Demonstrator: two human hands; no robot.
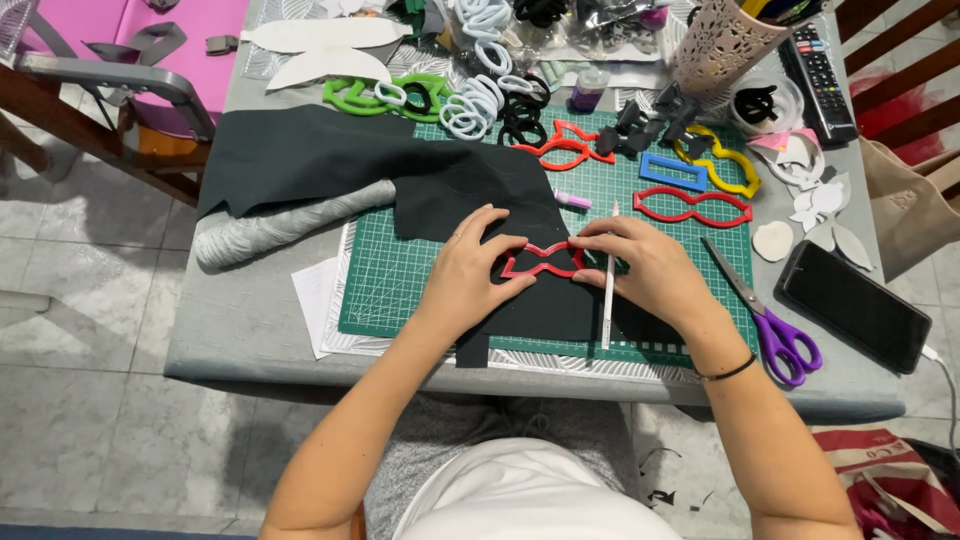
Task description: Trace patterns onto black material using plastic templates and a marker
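Pressing the red bow-shaped template (541, 262) flat on the black fabric (470, 190), the left hand (472, 268) spreads open over its left lobe; its long axis runs left-right, and the right hand (643, 268), clenched around a white marking pencil (609, 290), meets its right end

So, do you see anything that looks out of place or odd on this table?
Mostly no. The left hand presses a red template flat on black fabric; the right hand holds a white pencil. Only the black phone lies near the table's right edge.
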